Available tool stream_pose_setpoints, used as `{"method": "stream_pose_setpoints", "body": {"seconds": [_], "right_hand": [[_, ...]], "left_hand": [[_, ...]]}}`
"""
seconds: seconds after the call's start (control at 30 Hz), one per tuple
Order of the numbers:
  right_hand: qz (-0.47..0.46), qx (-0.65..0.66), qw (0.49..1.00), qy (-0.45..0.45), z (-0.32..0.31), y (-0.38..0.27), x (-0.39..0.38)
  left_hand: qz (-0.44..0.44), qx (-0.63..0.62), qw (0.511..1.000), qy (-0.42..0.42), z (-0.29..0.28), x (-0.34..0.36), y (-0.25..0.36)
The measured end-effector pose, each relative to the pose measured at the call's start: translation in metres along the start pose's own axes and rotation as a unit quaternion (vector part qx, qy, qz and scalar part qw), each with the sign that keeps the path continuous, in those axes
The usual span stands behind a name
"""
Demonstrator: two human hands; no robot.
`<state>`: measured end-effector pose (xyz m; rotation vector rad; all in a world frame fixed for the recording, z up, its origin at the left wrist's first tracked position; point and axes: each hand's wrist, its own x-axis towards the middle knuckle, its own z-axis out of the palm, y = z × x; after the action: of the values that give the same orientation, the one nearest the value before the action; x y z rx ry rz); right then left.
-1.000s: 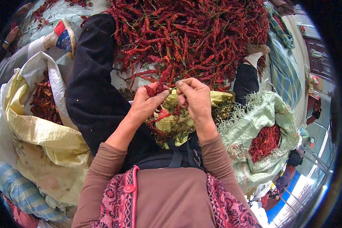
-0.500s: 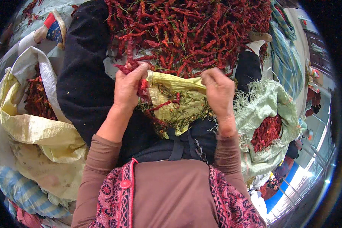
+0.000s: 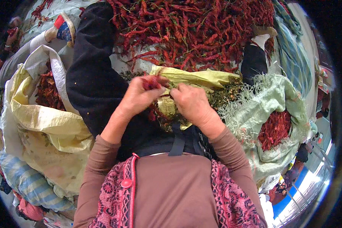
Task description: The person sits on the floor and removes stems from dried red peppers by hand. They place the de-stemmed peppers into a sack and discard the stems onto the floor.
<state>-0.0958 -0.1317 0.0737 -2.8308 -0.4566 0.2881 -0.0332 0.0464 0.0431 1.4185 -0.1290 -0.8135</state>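
Note:
Dried red chili peppers (image 3: 152, 82) are bunched in my left hand (image 3: 137, 98), its fingers closed round them. My right hand (image 3: 193, 104) is close beside it, fingers pinched together at the chilies' stem ends; what they grip, if anything, is too small to make out. Under both hands a yellow woven cloth (image 3: 212, 78) lies across my lap, strewn with green stems and bits (image 3: 231, 93). Beyond it spreads a big heap of dried red chilies (image 3: 186, 32) with stems.
On my left stands an open white and yellow sack (image 3: 41, 125) with darker red chilies (image 3: 49, 91) inside. To my right, a frayed pale green sack (image 3: 281, 152) holds red chilies (image 3: 274, 131). Another person's foot in a patterned shoe (image 3: 65, 30) shows at the upper left.
My right hand has let go of the yellow cloth's edge and moved left, next to my left hand. The left hand has shifted slightly right and down, still holding chilies.

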Motion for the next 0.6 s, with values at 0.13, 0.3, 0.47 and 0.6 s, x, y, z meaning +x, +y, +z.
{"method": "stream_pose_setpoints", "body": {"seconds": [0.13,0.3,0.47,0.6], "right_hand": [[0.025,0.114,0.99,0.075,-0.016,0.0,0.014],[0.101,0.285,0.952,0.05,0.034,-0.014,0.005],[0.081,0.184,0.979,-0.02,0.071,-0.041,0.015],[0.093,0.234,0.968,-0.01,0.077,-0.043,0.016]], "left_hand": [[0.008,0.036,0.998,-0.054,0.005,-0.004,-0.003],[-0.017,-0.148,0.983,0.11,-0.014,-0.024,0.025],[-0.008,-0.243,0.953,0.181,-0.022,-0.058,0.028],[-0.031,-0.225,0.953,0.198,-0.021,-0.084,0.017]]}}
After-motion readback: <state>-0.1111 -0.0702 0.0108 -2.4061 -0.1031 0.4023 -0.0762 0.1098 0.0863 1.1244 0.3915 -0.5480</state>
